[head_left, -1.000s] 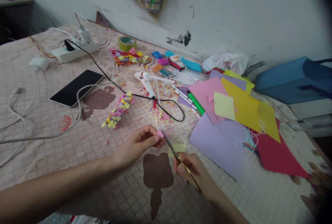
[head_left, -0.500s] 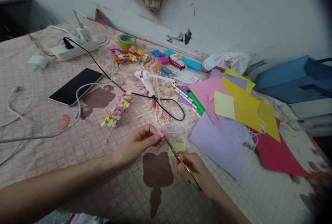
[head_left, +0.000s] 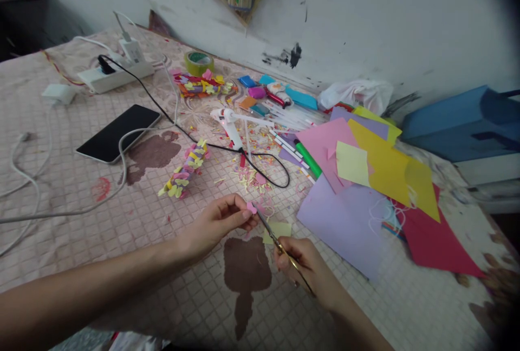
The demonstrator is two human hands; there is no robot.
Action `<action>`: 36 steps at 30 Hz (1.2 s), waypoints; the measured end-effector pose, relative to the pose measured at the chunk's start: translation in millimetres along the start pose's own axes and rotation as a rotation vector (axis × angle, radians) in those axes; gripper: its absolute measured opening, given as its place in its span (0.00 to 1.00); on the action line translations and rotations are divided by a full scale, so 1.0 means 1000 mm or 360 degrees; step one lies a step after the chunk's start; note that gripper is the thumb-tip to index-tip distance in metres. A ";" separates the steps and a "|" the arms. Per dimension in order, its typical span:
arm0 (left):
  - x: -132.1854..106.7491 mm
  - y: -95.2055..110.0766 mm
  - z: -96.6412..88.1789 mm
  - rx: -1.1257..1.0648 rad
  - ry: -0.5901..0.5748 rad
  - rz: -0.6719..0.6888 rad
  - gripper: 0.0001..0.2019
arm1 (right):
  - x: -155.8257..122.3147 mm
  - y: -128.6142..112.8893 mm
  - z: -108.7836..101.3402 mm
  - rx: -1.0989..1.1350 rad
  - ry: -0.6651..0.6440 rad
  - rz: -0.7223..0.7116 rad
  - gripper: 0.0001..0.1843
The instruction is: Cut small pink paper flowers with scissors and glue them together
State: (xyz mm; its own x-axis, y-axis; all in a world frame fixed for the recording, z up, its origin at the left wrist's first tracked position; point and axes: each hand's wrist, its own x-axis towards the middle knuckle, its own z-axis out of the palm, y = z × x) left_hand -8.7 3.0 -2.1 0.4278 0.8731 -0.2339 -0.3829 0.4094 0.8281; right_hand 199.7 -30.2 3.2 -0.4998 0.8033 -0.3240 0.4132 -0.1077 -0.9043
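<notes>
My left hand [head_left: 219, 222] pinches a small pink paper piece [head_left: 251, 208] between thumb and fingertips, just above the tablecloth. My right hand [head_left: 305, 270] grips thin scissors [head_left: 276, 242], whose blades point up and left and touch the pink piece. A small pale yellow paper scrap [head_left: 277, 230] lies on the cloth right under the scissors. Both forearms reach in from the bottom edge.
Coloured paper sheets [head_left: 365, 177] are piled at the right. A white glue gun [head_left: 231, 126] with a black cord, a paper-heart garland [head_left: 187, 169], a phone [head_left: 117, 133], a power strip [head_left: 116, 75], a tape roll [head_left: 199, 62] and markers [head_left: 306, 158] lie further back. Paper scraps litter the middle.
Almost nothing has moved: both hands hold their places with the scissors at the pink piece. The view has shifted very slightly.
</notes>
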 end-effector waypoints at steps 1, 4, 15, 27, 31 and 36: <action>0.000 0.000 0.000 -0.0003 0.0000 -0.0002 0.05 | 0.000 -0.001 0.000 -0.0002 0.0002 0.0006 0.23; 0.000 -0.001 -0.001 -0.0014 -0.0009 0.0007 0.05 | 0.001 -0.003 0.000 -0.0013 0.0008 0.0023 0.21; 0.000 -0.003 0.000 0.0008 0.0009 -0.0069 0.07 | 0.003 0.006 -0.023 -0.0589 0.0640 0.0072 0.15; -0.002 -0.008 0.000 0.0045 -0.0040 -0.0191 0.08 | 0.007 0.022 -0.053 -0.1159 0.1048 0.0178 0.15; -0.003 -0.004 0.003 0.0094 -0.0046 -0.0197 0.07 | 0.007 0.016 -0.050 -0.1036 0.1218 -0.0093 0.12; -0.003 -0.002 0.005 0.0229 -0.0179 -0.0249 0.08 | 0.007 0.000 -0.025 -0.0215 0.0746 -0.0114 0.10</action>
State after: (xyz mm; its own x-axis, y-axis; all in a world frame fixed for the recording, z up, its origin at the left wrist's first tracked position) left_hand -5.5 -1.8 -1.0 0.5643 0.7637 -0.3135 -0.1878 0.4885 0.8521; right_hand 215.4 -9.8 7.5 -0.1474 0.9863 -0.0741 0.5006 0.0097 -0.8656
